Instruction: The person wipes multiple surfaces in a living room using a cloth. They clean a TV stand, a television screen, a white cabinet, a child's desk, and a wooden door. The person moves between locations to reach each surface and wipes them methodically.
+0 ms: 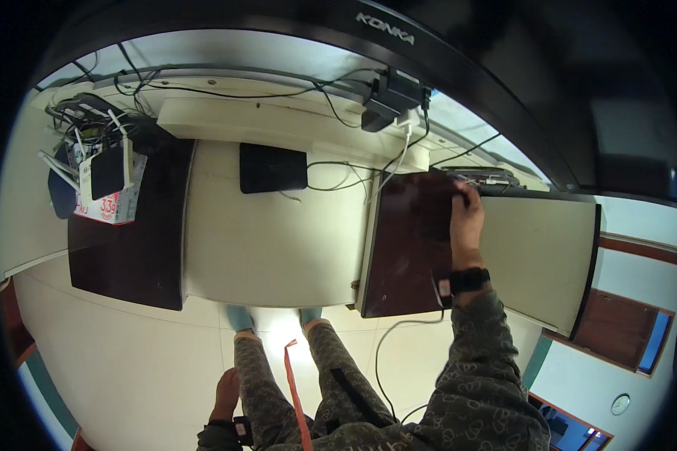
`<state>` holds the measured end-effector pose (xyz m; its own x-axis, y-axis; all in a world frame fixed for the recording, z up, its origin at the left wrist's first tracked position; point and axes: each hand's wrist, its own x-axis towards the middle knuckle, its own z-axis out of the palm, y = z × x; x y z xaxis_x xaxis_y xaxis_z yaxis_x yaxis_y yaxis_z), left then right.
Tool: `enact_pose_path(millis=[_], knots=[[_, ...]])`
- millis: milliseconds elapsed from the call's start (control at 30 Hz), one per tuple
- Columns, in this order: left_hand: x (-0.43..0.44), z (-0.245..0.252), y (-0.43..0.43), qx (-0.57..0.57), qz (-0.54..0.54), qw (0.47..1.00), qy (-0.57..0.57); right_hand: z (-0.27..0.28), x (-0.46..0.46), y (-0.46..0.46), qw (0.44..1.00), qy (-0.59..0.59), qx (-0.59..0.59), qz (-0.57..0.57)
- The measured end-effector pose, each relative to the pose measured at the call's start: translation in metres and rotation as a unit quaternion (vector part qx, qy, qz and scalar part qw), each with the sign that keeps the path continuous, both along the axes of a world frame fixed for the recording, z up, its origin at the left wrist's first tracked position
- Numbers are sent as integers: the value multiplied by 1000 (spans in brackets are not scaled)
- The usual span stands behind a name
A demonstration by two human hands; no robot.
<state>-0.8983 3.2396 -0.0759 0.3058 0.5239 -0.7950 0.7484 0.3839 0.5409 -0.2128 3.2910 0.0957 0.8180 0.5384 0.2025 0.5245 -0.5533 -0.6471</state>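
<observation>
My right hand (467,220) reaches over the right dark brown cabinet top (403,253), its fingers bent near the back edge. Close to the fingertips lies a black device with cables (491,179), partly behind the hand. Whether the fingers hold anything cannot be made out. My left hand (226,393) hangs low beside my left thigh, away from the furniture; its fingers are hard to see. Between the two dark tops, a flat black box (273,168) rests on the cream cabinet surface (276,242), with a thin cable at its right side.
A KONKA television (457,62) overhangs the back. Black power adapters (392,98) and a white plug (407,121) sit on the rear ledge (248,121). At left, a router with white antennas (108,169) leans over a printed carton (113,206) beside tangled cables. A red strap (294,383) hangs before me.
</observation>
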Motion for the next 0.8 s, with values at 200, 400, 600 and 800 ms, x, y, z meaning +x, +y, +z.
enact_pose_path(millis=[200, 400, 600, 800], knots=[[30, 25, 1, -28, -13, 999, 32, -1, 33, 109, 969, -165, 136, 121], [9, 19, -23, -38, 9, 996, 77, -34, 42, 144, 941, -259, -154, 152], [9, 15, -31, -8, -54, 995, 88, -32, 71, 120, 952, -216, -118, 180], [37, 18, -26, -19, -24, 998, 62, -13, 65, 31, 980, -72, -84, 163]])
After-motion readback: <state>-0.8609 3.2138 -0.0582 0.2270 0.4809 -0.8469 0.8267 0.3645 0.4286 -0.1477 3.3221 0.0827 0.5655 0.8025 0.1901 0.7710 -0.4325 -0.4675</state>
